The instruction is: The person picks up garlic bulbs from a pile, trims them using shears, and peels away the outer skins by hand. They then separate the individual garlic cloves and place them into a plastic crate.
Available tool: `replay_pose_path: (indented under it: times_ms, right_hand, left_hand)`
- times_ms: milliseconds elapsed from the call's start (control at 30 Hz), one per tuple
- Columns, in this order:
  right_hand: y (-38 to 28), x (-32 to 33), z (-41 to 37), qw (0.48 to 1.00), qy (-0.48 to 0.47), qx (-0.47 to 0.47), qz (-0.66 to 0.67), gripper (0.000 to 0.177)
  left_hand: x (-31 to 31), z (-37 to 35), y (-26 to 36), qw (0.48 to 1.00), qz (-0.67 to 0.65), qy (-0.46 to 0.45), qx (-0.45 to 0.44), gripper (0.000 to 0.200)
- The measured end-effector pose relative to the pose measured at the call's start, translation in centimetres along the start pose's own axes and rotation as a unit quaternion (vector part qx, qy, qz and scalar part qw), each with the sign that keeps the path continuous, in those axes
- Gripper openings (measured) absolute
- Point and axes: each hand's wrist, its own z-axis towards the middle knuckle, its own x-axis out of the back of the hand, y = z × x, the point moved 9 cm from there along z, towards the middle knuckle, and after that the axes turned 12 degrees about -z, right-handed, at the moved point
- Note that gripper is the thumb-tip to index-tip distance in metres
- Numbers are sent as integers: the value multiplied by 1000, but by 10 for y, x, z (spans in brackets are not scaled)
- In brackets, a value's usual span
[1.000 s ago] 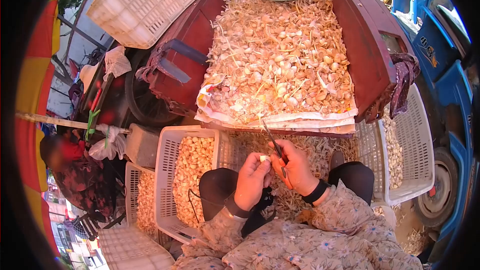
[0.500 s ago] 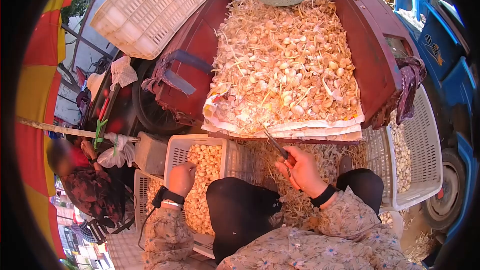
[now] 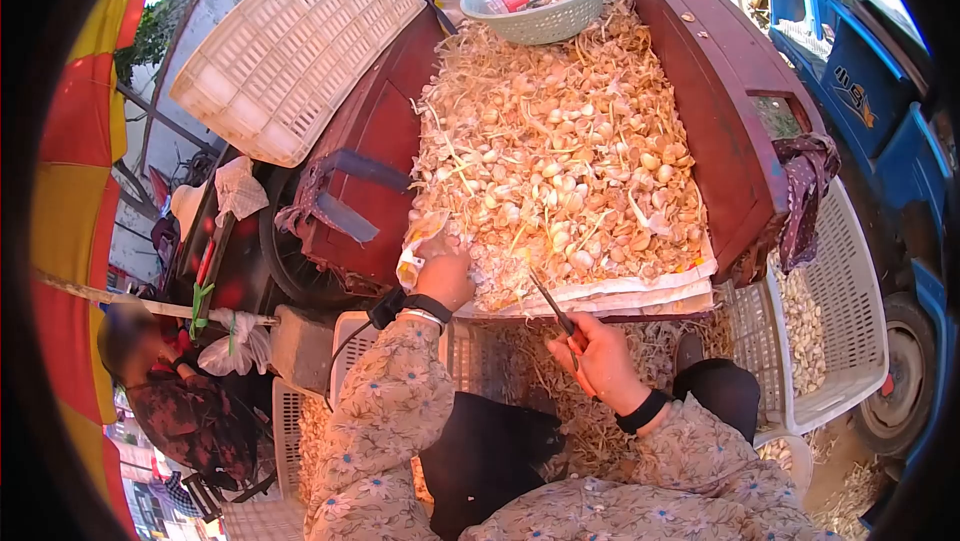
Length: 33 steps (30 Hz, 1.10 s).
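Note:
A thick heap of garlic cloves and dry skins (image 3: 560, 161) fills the red cart bed (image 3: 720, 121). At the heap's front left corner my left hand (image 3: 445, 276) touches the pile; its fingertips are hidden among pale skins. In my right hand (image 3: 605, 361), just below the cart's front edge, are scissors (image 3: 552, 301), closed around by my fingers, with the blades pointing up and left to the edge of the white sheet (image 3: 640, 291).
A green basket (image 3: 540, 16) holding a bottle stands at the heap's back. White crates of cloves (image 3: 835, 341) flank the cart. Another crate (image 3: 300, 51) leans at the upper left. A person (image 3: 190, 411) sits at the far left. Blue vehicle parts (image 3: 880, 101) stand right.
My left hand has moved up and right, from above the crate of cloves to the heap's front left corner. The scissors remain in my right hand. The view has shifted slightly.

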Motion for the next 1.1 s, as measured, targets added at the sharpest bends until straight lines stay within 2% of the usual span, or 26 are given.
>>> replay_pose_path:
  times_ms: [100, 133, 233, 367, 400, 500, 600, 700, 733, 833, 900, 1000, 1067, 1100]
  right_hand:
    - [-3, 2, -4, 1000, -2, -14, 8, 17]
    - [-2, 2, -4, 1000, 3, -10, 5, 18]
    - [1, 6, -5, 1000, 13, -7, -5, 19]
    - [0, 10, -5, 1000, 19, -20, -10, 19]
    - [-1, 12, -5, 999, 22, -21, -11, 19]
    - [-10, 15, -6, 999, 21, -21, -38, 19]
    - [-13, 16, -3, 993, 53, 23, -99, 21]
    - [-14, 14, -3, 991, 55, 45, -116, 22]
    - [-10, 12, -3, 992, 45, 32, -112, 21]
    - [0, 10, -3, 995, 23, -5, -97, 22]
    - [7, 10, -2, 996, 15, -28, -86, 26]
    - [13, 10, 0, 998, 54, -12, 0, 20]
    - [11, 10, -1, 998, 42, -18, -33, 19]
    - [9, 11, 0, 998, 38, -21, -50, 19]
  left_hand:
    - [17, 5, -16, 991, -97, 92, 19, 18]
    - [29, 5, -25, 960, -219, 173, 9, 21]
    - [35, 9, -49, 955, -162, 215, 123, 21]
    - [6, 34, -83, 943, -219, 226, 105, 35]
    - [-13, 43, -93, 955, -211, 161, 131, 39]
    - [13, 32, -47, 959, -200, 163, 116, 34]
    - [-2, 32, -37, 965, -211, 156, 17, 34]
    - [-2, 26, -15, 982, -100, 158, 14, 32]
    - [-6, 26, -19, 979, -136, 148, 26, 34]
    - [-14, 21, -9, 987, -104, 115, 43, 33]
    - [-15, 22, -12, 985, -132, 105, 33, 31]
    - [-21, 30, -18, 988, -130, 72, 41, 30]
    - [-28, 38, -22, 994, -88, 49, 32, 29]
    - [-24, 35, -23, 991, -114, 59, 38, 27]
